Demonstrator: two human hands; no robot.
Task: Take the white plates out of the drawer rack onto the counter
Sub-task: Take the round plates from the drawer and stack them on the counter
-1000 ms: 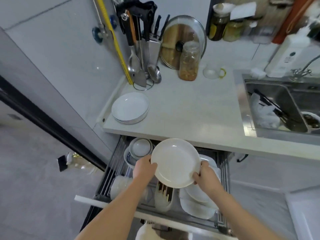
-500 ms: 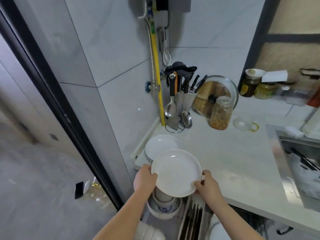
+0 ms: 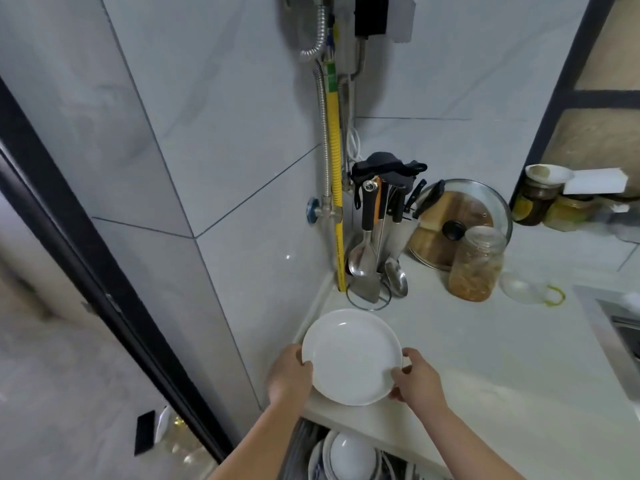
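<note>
I hold one white plate (image 3: pixel 351 356) flat over the left corner of the pale counter (image 3: pixel 485 368). My left hand (image 3: pixel 289 374) grips its left rim and my right hand (image 3: pixel 417 379) grips its right rim. The plate covers the spot where the earlier stack of plates stood, so that stack is hidden. At the bottom edge the open drawer rack (image 3: pixel 301 452) shows, with stacked bowls (image 3: pixel 349 457) inside it.
A utensil holder (image 3: pixel 375 237) with ladles and knives stands in the back corner beside a yellow pipe (image 3: pixel 337 216). A glass lid (image 3: pixel 460 220), a jar (image 3: pixel 476 265) and a small clear cup (image 3: pixel 519 289) sit behind. The sink edge (image 3: pixel 620 327) is at far right.
Both hands have carried the plate up from the drawer rack, left and over the counter corner. The view has tilted upward, so most of the rack has left the frame.
</note>
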